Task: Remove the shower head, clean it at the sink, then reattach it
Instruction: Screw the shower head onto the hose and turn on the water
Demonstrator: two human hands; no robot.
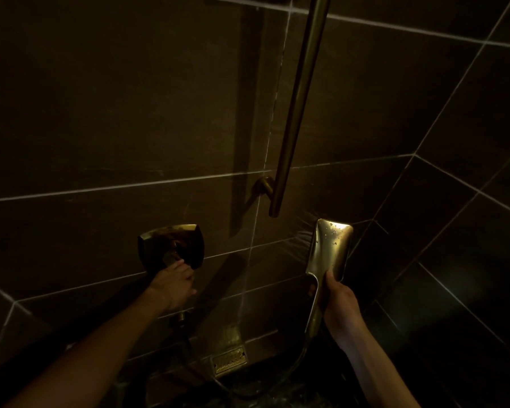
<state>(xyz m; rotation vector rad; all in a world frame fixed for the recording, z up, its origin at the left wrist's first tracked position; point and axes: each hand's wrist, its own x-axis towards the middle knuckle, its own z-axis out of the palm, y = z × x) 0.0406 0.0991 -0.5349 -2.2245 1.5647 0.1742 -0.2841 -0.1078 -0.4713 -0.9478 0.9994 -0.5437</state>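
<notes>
Below the rail (295, 113), shower head (331, 248) is gripped by right hand (340, 304), valve handle (171, 254) pinched by left hand (174, 285); spray risked if valve is opened, wet handle may slip.

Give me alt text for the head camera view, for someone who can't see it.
In a dim, dark-tiled shower, the right hand grips a brass shower head by its handle, spraying toward the wall, while the left hand holds the valve handle. A brass rail rises above, and a hose trails down toward a floor drain.
</notes>
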